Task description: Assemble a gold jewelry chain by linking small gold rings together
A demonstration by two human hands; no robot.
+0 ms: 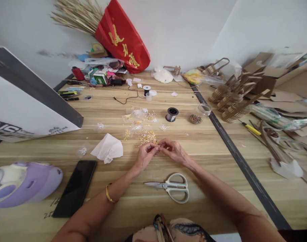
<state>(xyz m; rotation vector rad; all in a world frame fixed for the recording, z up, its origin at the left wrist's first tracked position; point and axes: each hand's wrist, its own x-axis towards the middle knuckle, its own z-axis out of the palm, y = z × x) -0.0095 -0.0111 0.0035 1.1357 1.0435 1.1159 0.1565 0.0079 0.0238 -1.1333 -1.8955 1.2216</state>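
My left hand (146, 155) and my right hand (172, 150) meet fingertip to fingertip over the wooden table. Both are closed in a pinch, and what lies between the fingers is too small to make out. Just beyond them spreads a pile of gold and silver beads (147, 137). Behind that pile lie small clear bags (137, 116) with more gold and white bits. A spool of thin wire (171, 114) stands past my right hand. Nearer to me, scissors (170, 187) with pale handles lie with their blades pointing left.
On the left are a crumpled white tissue (108, 148), a black phone (75, 188), a purple bottle (29, 183) and a large white box (29, 101). To the right, a tipped clear jar (203, 110) has brown beads by it, near small woven baskets (229, 104) and a yellow cutter (251, 128).
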